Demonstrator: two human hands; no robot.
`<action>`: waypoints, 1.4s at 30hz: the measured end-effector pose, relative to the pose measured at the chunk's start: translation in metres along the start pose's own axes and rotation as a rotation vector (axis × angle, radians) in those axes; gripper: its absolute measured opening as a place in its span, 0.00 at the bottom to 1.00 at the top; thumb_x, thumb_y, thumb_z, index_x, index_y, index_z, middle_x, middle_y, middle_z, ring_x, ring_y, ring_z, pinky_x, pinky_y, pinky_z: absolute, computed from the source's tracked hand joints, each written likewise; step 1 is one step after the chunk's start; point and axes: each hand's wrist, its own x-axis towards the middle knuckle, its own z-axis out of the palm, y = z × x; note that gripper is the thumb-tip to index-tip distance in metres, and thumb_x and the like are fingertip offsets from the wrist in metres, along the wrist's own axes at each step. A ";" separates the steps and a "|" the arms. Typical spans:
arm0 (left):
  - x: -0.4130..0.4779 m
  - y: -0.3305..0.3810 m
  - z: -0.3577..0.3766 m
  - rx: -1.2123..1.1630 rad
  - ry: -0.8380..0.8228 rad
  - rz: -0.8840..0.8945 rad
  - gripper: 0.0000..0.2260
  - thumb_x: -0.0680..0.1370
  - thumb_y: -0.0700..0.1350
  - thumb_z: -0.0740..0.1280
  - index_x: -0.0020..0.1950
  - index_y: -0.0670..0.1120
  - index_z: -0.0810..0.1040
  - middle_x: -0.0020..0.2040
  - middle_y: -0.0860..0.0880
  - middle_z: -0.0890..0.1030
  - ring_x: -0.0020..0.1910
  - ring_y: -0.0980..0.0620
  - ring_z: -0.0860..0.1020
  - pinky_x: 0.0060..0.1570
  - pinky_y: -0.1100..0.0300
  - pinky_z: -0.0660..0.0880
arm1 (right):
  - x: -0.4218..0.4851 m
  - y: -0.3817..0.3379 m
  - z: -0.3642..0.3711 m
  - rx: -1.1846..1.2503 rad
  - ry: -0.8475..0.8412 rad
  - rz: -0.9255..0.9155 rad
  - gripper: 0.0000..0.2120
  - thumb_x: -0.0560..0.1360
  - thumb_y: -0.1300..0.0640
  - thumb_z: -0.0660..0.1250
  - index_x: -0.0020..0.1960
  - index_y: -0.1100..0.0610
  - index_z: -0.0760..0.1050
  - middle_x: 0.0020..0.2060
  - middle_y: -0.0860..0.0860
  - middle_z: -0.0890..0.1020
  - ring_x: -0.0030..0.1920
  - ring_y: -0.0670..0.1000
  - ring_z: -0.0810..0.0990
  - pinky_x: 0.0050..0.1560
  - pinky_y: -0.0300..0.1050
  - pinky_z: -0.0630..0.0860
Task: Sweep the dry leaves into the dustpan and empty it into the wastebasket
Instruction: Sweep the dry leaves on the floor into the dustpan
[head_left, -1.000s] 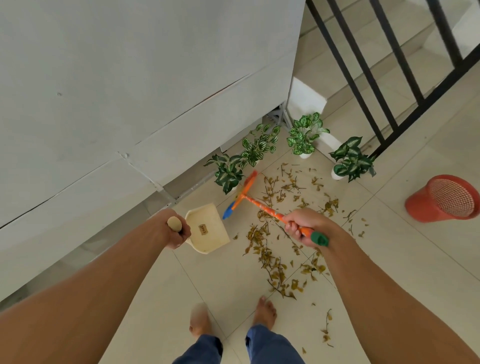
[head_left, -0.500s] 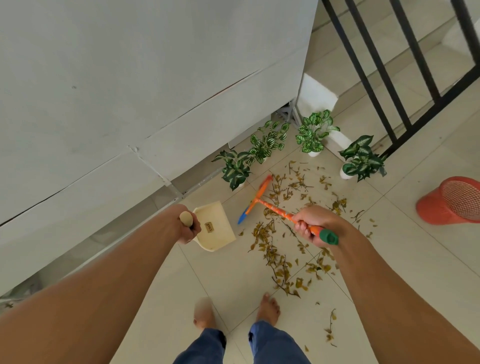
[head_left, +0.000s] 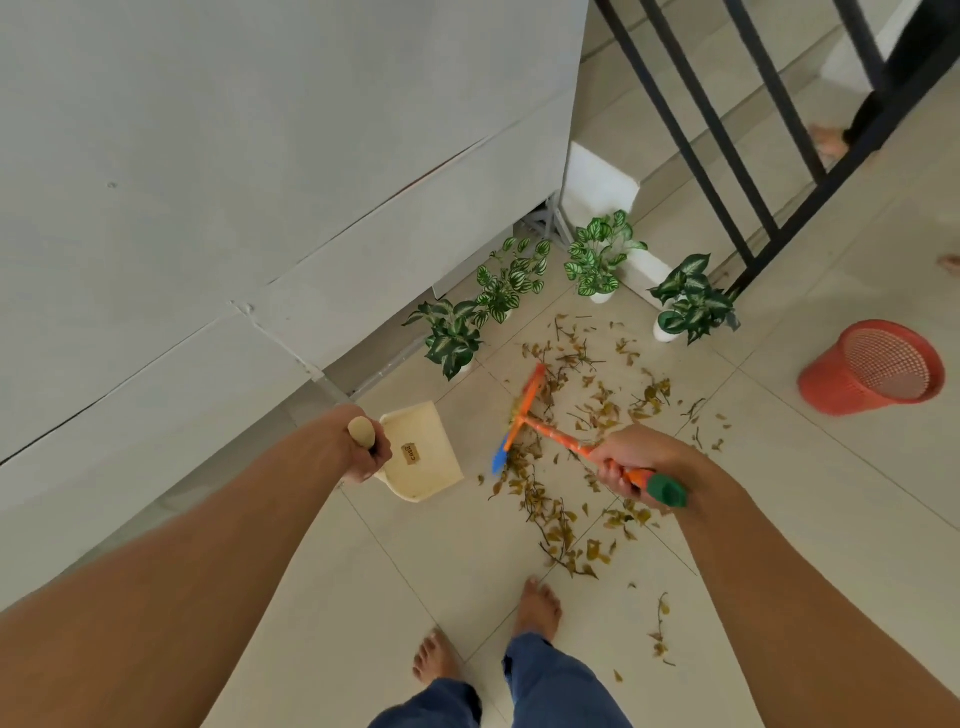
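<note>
Both hands closed: left hand (head_left: 370, 453) grips dustpan (head_left: 422, 453) handle, right hand (head_left: 631, 460) grips broom (head_left: 524, 413) amid dry leaves (head_left: 550, 512)

My left hand (head_left: 370, 453) covers most of the dustpan (head_left: 422, 451) handle; label text too small to read. Broom (head_left: 524, 415) head blurred, bristles indistinct among dry leaves (head_left: 550, 514). Beyond the broom, railing (head_left: 737, 171) cut off by top edge.

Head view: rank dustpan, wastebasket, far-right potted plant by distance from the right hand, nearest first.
1. Dustpan, to the left of the right hand, held by the left hand.
2. Potted plant, ahead by the railing.
3. Wastebasket, far right.
</note>
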 end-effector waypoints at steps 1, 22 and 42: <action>0.000 0.000 0.000 0.013 -0.003 0.005 0.06 0.77 0.32 0.62 0.52 0.38 0.71 0.38 0.44 0.71 0.29 0.54 0.70 0.18 0.66 0.73 | -0.008 0.004 0.003 -0.016 0.005 -0.010 0.04 0.81 0.63 0.59 0.53 0.60 0.71 0.28 0.50 0.71 0.18 0.42 0.70 0.15 0.34 0.68; 0.011 -0.002 -0.074 0.250 -0.027 0.048 0.05 0.77 0.33 0.62 0.52 0.40 0.72 0.38 0.44 0.71 0.29 0.53 0.70 0.16 0.64 0.72 | -0.019 0.061 0.123 -0.222 0.233 -0.135 0.08 0.80 0.62 0.58 0.54 0.63 0.74 0.27 0.52 0.75 0.24 0.45 0.70 0.24 0.36 0.70; 0.020 0.023 0.020 0.217 -0.022 0.037 0.10 0.74 0.29 0.61 0.52 0.39 0.74 0.43 0.41 0.73 0.29 0.51 0.71 0.19 0.64 0.75 | 0.029 -0.037 0.019 0.085 0.024 -0.110 0.16 0.81 0.61 0.58 0.68 0.60 0.68 0.29 0.49 0.72 0.20 0.42 0.69 0.16 0.33 0.67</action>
